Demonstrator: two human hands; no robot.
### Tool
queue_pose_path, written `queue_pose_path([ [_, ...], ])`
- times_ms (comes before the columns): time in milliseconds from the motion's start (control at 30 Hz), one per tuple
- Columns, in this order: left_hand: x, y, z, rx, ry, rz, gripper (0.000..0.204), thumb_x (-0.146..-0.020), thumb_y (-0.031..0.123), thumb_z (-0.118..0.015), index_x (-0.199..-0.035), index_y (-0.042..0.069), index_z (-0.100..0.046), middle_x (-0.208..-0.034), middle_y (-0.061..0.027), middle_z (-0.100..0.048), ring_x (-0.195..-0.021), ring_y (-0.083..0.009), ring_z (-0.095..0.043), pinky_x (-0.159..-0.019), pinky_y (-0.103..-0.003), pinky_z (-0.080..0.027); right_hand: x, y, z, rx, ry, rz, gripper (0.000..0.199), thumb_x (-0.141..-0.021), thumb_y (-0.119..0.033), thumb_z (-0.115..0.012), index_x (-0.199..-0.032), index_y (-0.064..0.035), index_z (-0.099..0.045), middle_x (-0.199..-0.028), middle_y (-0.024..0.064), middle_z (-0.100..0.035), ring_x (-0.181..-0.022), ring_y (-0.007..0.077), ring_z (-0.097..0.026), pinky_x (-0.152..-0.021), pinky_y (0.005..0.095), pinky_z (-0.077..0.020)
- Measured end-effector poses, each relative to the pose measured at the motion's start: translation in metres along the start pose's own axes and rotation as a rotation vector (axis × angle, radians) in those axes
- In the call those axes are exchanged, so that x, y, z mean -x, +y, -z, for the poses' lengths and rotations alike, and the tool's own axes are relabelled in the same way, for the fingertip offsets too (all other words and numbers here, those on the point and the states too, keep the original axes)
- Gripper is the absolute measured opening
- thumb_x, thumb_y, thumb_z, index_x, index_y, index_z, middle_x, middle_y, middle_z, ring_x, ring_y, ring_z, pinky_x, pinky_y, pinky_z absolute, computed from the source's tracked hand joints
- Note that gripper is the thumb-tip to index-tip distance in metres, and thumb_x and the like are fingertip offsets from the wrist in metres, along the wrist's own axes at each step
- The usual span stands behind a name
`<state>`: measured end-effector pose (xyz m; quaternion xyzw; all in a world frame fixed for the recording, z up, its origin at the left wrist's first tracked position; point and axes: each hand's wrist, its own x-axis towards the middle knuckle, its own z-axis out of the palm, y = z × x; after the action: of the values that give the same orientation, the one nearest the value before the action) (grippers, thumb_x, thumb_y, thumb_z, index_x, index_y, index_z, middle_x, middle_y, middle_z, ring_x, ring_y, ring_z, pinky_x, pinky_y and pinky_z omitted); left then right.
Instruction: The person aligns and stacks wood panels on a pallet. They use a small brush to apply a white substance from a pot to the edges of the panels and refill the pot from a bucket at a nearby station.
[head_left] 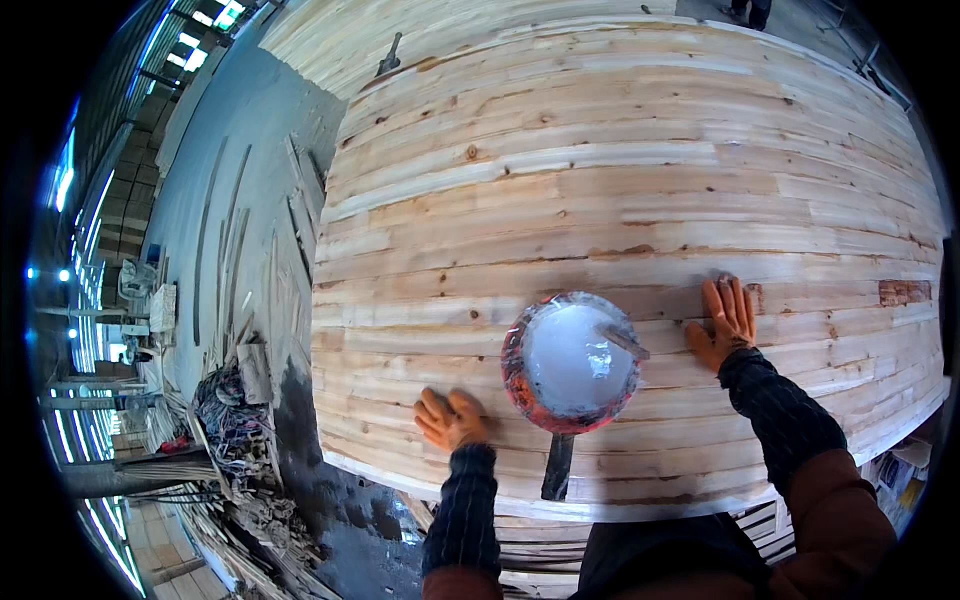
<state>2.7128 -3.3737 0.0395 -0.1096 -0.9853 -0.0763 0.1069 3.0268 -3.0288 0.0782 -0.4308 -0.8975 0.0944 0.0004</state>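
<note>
A large wooden panel [540, 210], made of glued narrow strips, stretches out before me. My right hand [725, 325], in an orange glove, lies on it with the fingers stretched out. Nearer to me, my left hand [450, 420], gloved the same way, touches the panel with its fingers apart. Neither hand holds anything. Between them stands a round red-and-black basin [512, 375] of white liquid [565, 345]. A stick-like handle [625, 342] leans over its right rim. A dark flat strip [558, 468] pokes out below the basin; its upper end is hidden.
Beyond the panel's far left corner, a dark tool [390, 54] lies on another wooden surface [320, 40]. Loose wood strips [235, 250] lie on the grey floor at left, with a tangled heap [235, 415] nearer. At the far edge, a person's legs [750, 12] show.
</note>
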Motion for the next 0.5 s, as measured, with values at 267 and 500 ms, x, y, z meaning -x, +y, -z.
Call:
queue_pose_path([
  [267, -0.01, 0.027, -0.005, -0.12, 0.024, 0.066, 0.043, -0.09, 0.034, -0.042, -0.123, 0.007, -0.047, -0.118, -0.0157, -0.047, -0.113, -0.0356, -0.044, -0.096, -0.048, -0.035, -0.001, 0.009, -0.013, -0.021, 0.125, 0.029, 0.073, -0.082, -0.036, -0.062, -0.146, -0.0146, -0.036, -0.15, 0.0201, -0.034, -0.141, 0.0398, -0.025, -0.117, 0.0494, -0.0168],
  [500, -0.005, 0.033, -0.009, -0.177, 0.091, 0.058, 0.039, -0.088, 0.03, -0.044, -0.121, 0.008, -0.05, -0.113, -0.0123, -0.049, -0.108, -0.0326, -0.047, -0.086, -0.046, -0.038, -0.048, -0.006, -0.025, 0.015, 0.21, -0.052, 0.067, -0.084, -0.033, -0.059, -0.146, -0.0165, -0.036, -0.146, 0.0206, -0.038, -0.139, 0.0407, -0.029, -0.115, 0.0521, -0.0192],
])
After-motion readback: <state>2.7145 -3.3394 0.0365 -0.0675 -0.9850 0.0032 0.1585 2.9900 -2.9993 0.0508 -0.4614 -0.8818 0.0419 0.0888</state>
